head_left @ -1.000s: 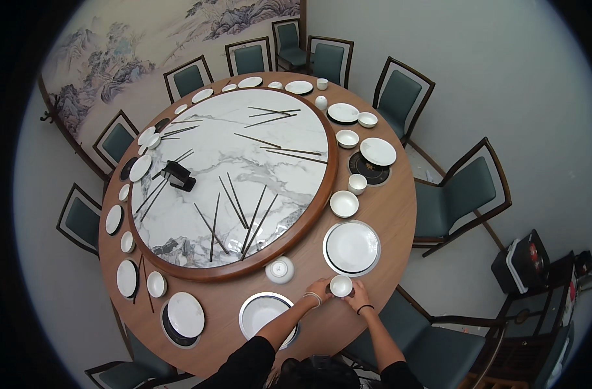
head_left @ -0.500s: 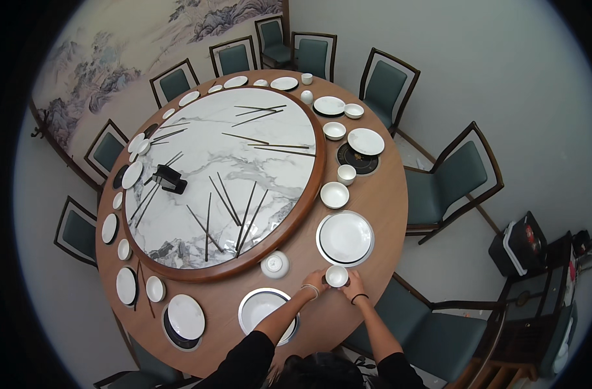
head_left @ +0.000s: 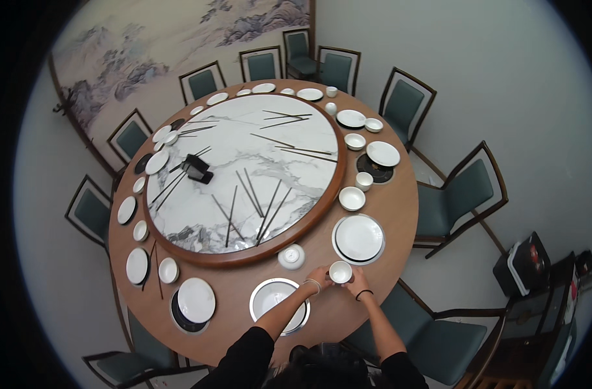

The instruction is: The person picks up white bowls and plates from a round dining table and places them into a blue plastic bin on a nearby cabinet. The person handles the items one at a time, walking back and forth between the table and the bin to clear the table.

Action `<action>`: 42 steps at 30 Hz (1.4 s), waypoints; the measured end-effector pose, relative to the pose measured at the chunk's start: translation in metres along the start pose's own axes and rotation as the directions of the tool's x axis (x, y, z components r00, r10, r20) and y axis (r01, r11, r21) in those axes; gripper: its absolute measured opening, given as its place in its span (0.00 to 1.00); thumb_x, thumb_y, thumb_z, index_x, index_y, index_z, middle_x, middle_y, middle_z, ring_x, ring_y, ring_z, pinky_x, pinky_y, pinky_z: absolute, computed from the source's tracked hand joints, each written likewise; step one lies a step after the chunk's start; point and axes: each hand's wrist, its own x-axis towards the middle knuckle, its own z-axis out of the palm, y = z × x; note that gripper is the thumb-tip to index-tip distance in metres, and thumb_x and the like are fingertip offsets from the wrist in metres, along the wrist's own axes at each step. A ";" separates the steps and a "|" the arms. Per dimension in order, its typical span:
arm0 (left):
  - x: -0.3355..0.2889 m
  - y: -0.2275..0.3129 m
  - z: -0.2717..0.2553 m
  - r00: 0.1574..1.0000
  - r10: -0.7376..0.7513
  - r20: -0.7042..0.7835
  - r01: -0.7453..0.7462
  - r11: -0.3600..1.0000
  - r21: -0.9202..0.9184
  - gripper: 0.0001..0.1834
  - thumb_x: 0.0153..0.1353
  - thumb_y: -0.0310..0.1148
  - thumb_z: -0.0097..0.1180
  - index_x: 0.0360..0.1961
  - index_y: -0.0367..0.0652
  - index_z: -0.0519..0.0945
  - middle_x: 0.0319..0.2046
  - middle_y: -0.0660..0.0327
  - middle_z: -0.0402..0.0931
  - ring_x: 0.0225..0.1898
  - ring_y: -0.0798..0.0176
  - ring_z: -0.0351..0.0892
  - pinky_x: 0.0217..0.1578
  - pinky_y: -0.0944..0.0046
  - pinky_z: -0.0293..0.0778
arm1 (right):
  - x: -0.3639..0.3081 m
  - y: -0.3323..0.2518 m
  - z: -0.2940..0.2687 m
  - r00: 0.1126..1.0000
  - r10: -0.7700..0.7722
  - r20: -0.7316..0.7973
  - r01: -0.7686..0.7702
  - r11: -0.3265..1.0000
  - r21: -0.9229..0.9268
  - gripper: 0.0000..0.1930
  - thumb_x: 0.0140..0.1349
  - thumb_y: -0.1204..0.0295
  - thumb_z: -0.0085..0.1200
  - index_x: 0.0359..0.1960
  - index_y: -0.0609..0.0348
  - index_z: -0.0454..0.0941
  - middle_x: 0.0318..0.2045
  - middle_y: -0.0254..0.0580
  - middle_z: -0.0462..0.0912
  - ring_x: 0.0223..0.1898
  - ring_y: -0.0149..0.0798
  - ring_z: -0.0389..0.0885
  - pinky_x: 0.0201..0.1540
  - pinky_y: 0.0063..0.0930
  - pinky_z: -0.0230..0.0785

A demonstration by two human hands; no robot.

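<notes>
Both my hands are around a small white cup (head_left: 340, 272), its open mouth upward, near the right front edge of the table. My left hand (head_left: 318, 278) is closed on its left side, and my right hand (head_left: 359, 281) is closed on its right side. Whether the cup touches the tabletop, I cannot tell. Just beyond it lies a white plate (head_left: 359, 238) on a silver-rimmed charger. An upturned white bowl (head_left: 291, 257) sits beyond my left hand. Under my left forearm is another white plate (head_left: 273, 298) on a silver-rimmed charger, partly covered by the arm.
A marble turntable (head_left: 244, 172) with a wooden rim fills the table's middle. Several dark chopsticks (head_left: 229, 217) and a black stand (head_left: 197, 168) lie on it. White plates and bowls (head_left: 352, 199) ring the wooden table. Green chairs (head_left: 432, 334) surround it; a black bin (head_left: 524, 266) stands right.
The whole view has shifted, with the table now farther right and its far side lower. Held in both hands, the cup has moved slightly left relative to the plate beyond it.
</notes>
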 end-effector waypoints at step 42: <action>-0.316 0.188 -0.138 0.879 0.412 -0.240 -0.450 0.884 -0.127 0.39 0.40 0.40 0.70 0.56 0.44 0.70 0.27 0.64 0.69 0.29 0.70 0.68 0.32 0.69 0.68 | -0.232 -0.269 -0.153 0.825 -0.565 -0.020 0.548 0.791 0.271 0.33 0.35 0.70 0.71 0.48 0.65 0.72 0.32 0.36 0.69 0.30 0.29 0.66 0.33 0.21 0.63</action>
